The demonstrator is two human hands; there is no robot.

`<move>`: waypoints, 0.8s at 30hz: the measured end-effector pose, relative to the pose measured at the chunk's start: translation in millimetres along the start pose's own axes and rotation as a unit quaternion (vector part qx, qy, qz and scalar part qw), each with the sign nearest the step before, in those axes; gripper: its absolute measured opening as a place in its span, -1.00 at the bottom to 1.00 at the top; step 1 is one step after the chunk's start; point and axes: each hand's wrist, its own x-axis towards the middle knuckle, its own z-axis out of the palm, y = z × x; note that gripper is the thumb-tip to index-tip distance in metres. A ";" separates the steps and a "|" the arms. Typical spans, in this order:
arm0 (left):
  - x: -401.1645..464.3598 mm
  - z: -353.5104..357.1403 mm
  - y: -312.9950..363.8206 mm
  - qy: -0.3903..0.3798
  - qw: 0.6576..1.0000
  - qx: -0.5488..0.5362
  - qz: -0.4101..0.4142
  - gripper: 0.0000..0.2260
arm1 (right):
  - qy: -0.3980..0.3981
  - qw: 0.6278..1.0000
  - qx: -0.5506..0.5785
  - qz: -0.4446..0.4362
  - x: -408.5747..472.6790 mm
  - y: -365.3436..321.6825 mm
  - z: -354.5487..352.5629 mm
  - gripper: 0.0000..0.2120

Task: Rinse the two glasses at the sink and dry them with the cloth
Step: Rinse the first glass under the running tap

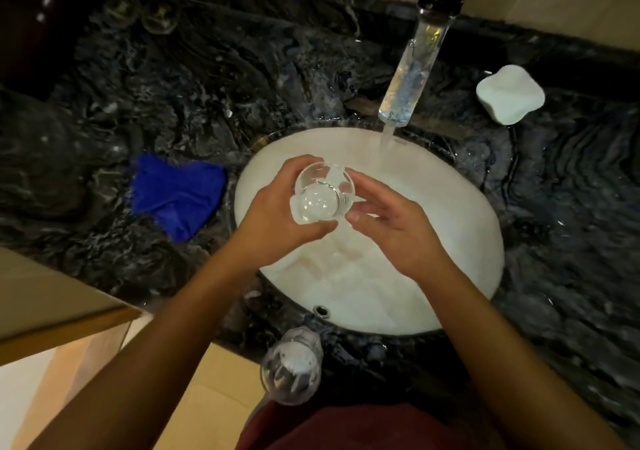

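A clear glass (322,193) is held upright over the white sink (450,242). My left hand (277,221) grips it from the left, fingers and thumb curled round its side. My right hand (391,228) touches the glass's right side with loosely bent fingers. Water runs from the tap (415,69) into the basin just right of the glass. A second glass (292,366), with white foam inside, stands on the counter's near edge. The blue cloth (178,193) lies crumpled on the counter left of the sink.
The dark marble counter (207,86) is wet around the basin. A white soap dish (509,95) sits at the right of the tap. Two more clear glasses (142,11) stand at the far left back. A wooden ledge (52,307) lies at the lower left.
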 end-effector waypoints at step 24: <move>-173.8 -81.5 -57.5 0.101 0.993 0.025 -0.051 -0.26 | -0.212 0.919 -0.329 0.042 -139.0 4.1 94.6 -0.09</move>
